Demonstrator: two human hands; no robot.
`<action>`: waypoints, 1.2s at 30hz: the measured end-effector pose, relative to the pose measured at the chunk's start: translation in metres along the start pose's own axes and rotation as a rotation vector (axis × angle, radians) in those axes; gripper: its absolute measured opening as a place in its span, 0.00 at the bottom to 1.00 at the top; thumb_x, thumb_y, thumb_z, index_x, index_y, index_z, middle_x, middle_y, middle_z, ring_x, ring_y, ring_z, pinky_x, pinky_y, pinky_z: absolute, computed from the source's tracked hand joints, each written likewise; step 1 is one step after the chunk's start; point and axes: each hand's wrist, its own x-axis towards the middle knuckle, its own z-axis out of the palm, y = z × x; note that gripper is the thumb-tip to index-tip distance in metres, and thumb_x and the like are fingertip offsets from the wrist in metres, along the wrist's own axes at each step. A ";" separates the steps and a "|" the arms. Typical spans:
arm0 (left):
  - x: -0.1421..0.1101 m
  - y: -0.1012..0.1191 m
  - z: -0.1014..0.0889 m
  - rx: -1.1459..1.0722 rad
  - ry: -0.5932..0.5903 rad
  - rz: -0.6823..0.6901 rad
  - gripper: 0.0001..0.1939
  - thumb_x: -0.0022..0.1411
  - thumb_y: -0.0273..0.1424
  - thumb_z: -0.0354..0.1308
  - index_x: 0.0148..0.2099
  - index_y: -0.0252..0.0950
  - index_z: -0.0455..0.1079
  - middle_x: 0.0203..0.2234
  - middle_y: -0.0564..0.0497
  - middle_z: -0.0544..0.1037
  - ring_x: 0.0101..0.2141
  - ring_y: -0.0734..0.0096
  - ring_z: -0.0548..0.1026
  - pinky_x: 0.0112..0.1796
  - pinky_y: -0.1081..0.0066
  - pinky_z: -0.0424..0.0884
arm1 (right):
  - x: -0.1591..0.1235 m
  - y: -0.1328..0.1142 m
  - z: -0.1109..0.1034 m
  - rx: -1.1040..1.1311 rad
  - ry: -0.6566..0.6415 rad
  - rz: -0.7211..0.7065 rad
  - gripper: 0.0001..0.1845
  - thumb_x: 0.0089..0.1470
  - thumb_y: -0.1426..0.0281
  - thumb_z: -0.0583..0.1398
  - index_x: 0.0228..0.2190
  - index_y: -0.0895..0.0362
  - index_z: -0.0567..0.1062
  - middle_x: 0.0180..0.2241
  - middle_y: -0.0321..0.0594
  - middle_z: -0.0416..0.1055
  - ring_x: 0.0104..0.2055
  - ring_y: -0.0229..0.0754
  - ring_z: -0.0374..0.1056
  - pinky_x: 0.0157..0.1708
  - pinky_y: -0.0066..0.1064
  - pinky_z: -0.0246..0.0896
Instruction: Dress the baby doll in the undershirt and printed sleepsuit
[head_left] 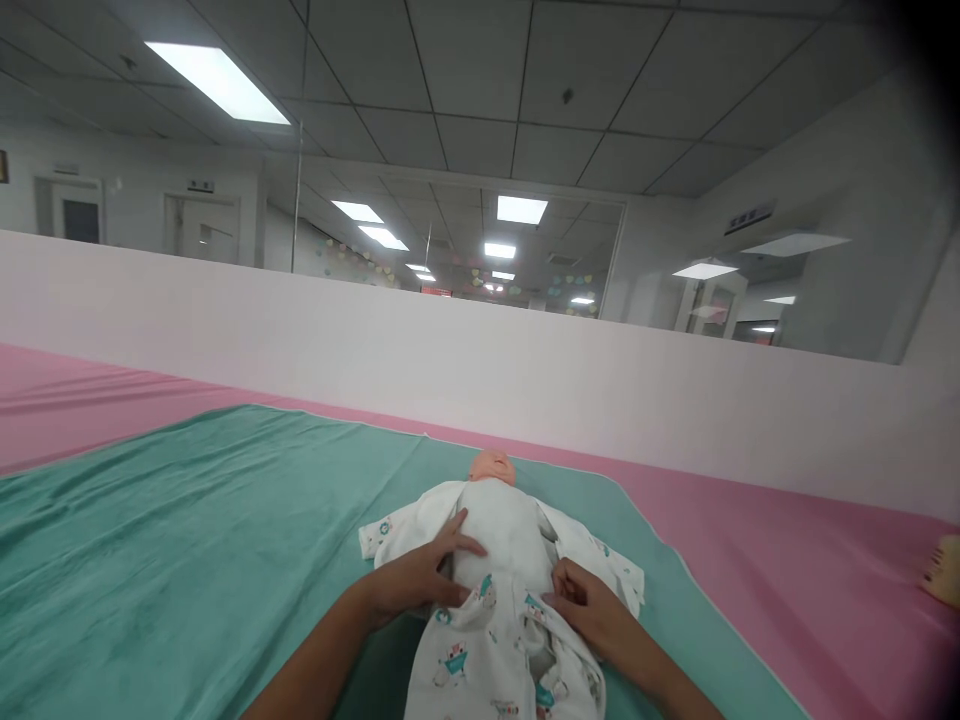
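Note:
A baby doll lies on its back on a teal blanket, dressed in a white printed garment with its sleeves spread out. My left hand rests on the doll's left side, fingers stretched along the cloth and pinching its edge near the waist. My right hand lies on the doll's right hip, fingers curled into the garment's fabric.
The blanket lies on a pink sheet bounded at the back by a low white partition. A tan object shows at the far right edge. Beyond are a glass wall and ceiling lights.

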 end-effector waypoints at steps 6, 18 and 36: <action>-0.007 0.011 0.002 -0.004 -0.060 -0.026 0.09 0.47 0.30 0.61 0.34 0.38 0.73 0.64 0.59 0.28 0.55 0.52 0.59 0.35 0.69 0.68 | -0.005 0.018 -0.004 0.177 -0.212 0.000 0.23 0.49 0.53 0.56 0.19 0.59 0.60 0.20 0.31 0.48 0.24 0.31 0.44 0.24 0.27 0.38; -0.006 0.014 0.015 0.205 0.015 0.091 0.05 0.50 0.31 0.58 0.33 0.38 0.67 0.63 0.55 0.45 0.51 0.60 0.65 0.38 0.69 0.67 | -0.016 -0.020 0.017 0.047 -0.162 -0.003 0.06 0.40 0.72 0.59 0.24 0.60 0.75 0.19 0.33 0.61 0.23 0.32 0.54 0.23 0.24 0.45; 0.009 0.011 0.027 0.227 0.291 0.178 0.13 0.45 0.28 0.59 0.21 0.36 0.55 0.46 0.49 0.68 0.47 0.60 0.65 0.46 0.66 0.61 | -0.017 -0.020 0.017 -0.222 0.133 -0.115 0.06 0.40 0.76 0.50 0.24 0.55 0.55 0.25 0.32 0.56 0.27 0.36 0.52 0.28 0.27 0.49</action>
